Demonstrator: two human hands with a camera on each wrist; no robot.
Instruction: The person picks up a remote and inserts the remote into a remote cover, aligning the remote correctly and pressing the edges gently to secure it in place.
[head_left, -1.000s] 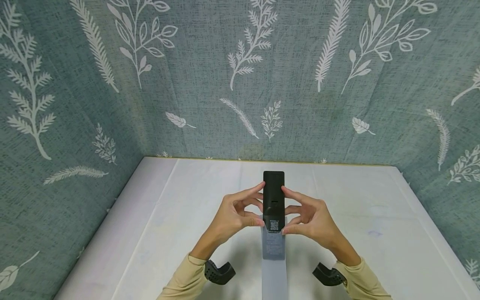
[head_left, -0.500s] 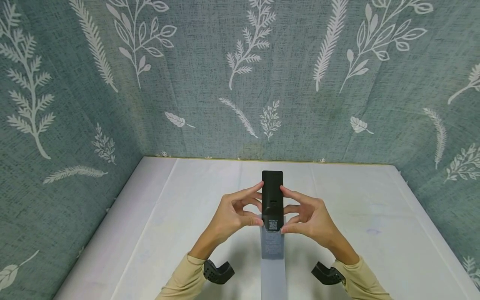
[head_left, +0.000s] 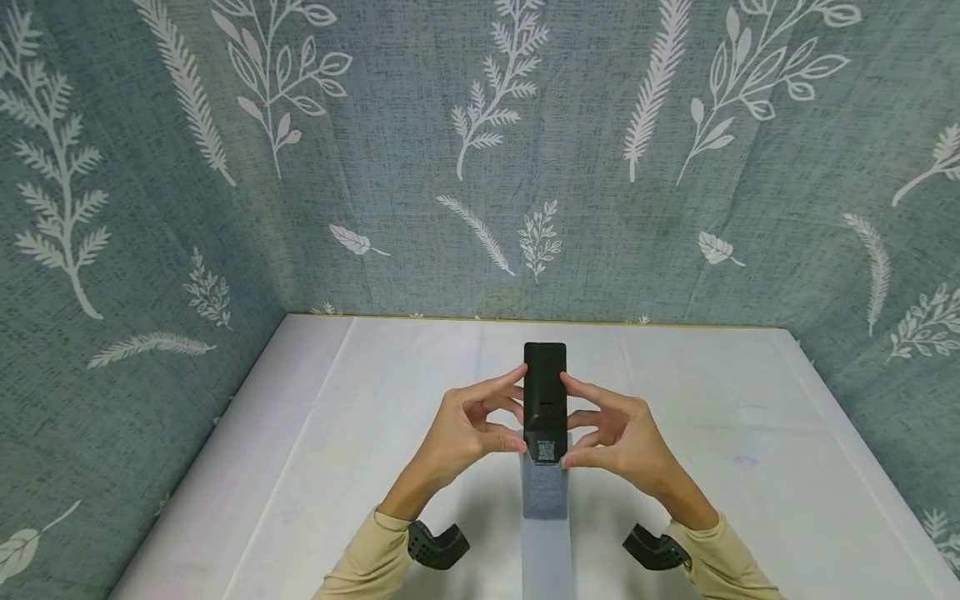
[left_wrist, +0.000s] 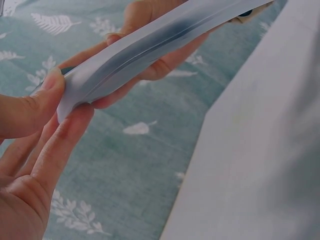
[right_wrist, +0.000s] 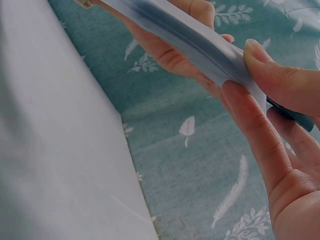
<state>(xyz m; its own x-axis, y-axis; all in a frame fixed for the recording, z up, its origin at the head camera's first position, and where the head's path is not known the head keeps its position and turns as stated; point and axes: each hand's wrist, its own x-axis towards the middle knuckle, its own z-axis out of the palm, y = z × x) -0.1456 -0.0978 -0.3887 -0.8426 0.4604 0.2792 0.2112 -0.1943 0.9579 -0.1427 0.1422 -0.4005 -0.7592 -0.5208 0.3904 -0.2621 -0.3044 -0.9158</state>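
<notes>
A black remote control (head_left: 545,392), back side up with a QR code label, stands partly inside a translucent plastic sleeve (head_left: 547,550). Its lower part shows dimly through the film. My left hand (head_left: 468,429) pinches the left edge near the sleeve's mouth, and my right hand (head_left: 626,433) mirrors it on the right edge. From the left wrist, the sleeve (left_wrist: 145,55) runs diagonally, with the left thumb on one face and fingers on the other. In the right wrist view a dark end of the remote (right_wrist: 300,117) sticks out past the right fingers.
Beneath the hands spreads a table with a white cover (head_left: 360,467). Blue-green cloth with white leaf prints (head_left: 390,150) hangs behind and along both sides. A dark wrist device (head_left: 438,546) sits on each forearm.
</notes>
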